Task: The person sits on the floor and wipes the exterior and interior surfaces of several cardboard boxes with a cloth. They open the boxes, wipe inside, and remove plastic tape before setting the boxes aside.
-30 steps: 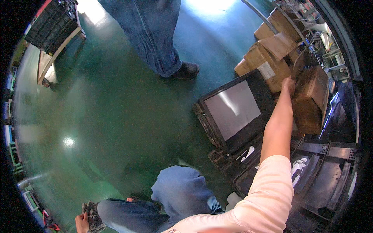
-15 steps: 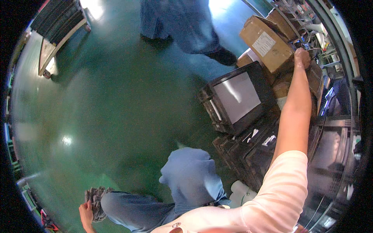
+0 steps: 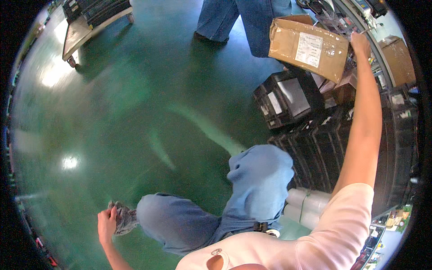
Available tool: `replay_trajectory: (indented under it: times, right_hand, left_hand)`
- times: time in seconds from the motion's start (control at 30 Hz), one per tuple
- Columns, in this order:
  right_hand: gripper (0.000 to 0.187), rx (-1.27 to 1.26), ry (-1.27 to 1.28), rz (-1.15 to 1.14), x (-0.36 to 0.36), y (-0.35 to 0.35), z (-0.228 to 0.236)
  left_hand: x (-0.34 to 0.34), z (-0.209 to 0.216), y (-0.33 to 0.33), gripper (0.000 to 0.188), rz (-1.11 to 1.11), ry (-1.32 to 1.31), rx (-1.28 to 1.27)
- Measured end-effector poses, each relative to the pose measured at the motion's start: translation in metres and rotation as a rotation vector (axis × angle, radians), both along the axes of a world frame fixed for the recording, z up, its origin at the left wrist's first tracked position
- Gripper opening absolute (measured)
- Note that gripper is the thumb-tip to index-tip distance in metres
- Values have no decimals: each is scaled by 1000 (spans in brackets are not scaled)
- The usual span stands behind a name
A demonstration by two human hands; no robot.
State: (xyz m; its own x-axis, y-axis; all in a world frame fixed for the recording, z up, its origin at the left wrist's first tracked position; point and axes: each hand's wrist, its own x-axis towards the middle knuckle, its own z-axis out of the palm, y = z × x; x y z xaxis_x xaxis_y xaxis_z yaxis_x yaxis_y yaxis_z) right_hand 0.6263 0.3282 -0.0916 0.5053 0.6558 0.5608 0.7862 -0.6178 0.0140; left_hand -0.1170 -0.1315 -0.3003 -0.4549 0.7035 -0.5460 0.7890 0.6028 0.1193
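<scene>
My left hand [image 3: 107, 222] is low at the left, its fingers closed on a crumpled grey cloth [image 3: 123, 218] beside my bent left knee. My right arm reaches far out to the upper right. There my right hand [image 3: 361, 45] is closed against the right end of a taped brown cardboard box [image 3: 290, 41] with a white label. A thin pale stick-like thing [image 3: 369, 30] shows at its fingers; whether it is held, or the box edge is gripped, I cannot tell. Under the box sits a black plastic bin [image 3: 272, 104] with a pale sheet on it.
More black bins [image 3: 324, 144] stand in a row along my right side. Clear plastic rolls [image 3: 306, 204] lie by my right hip. Another person's legs [image 3: 258, 27] stand just beyond the box. A wheeled trolley [image 3: 96, 28] carries black crates at the far left. Another carton [image 3: 397, 60] is at the right.
My view has turned and shifted. The labelled box now lies more level, with my right hand still at its right end. My left hand still holds the cloth beside my knee.
</scene>
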Motion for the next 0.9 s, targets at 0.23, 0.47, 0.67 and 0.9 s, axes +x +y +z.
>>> replay_trajectory:
  times: [0.23, 0.47, 0.67, 0.9]
  right_hand:
    - [51, -415, -373, 406, -81, -55, 83]
    - [38, -584, -269, 694, -259, -144, 120]
    - [27, -514, -59, 1092, -444, -187, 45]
    - [44, -305, 703, 1449, -556, -181, -244]
  left_hand:
    - [-6, -7, -11, 40, -179, -50, 249]
    - [-17, 14, -45, 40, -37, -98, 369]
    - [-43, 39, -65, 42, 2, 8, 410]
    - [-20, -15, -83, 44, 204, -4, 335]
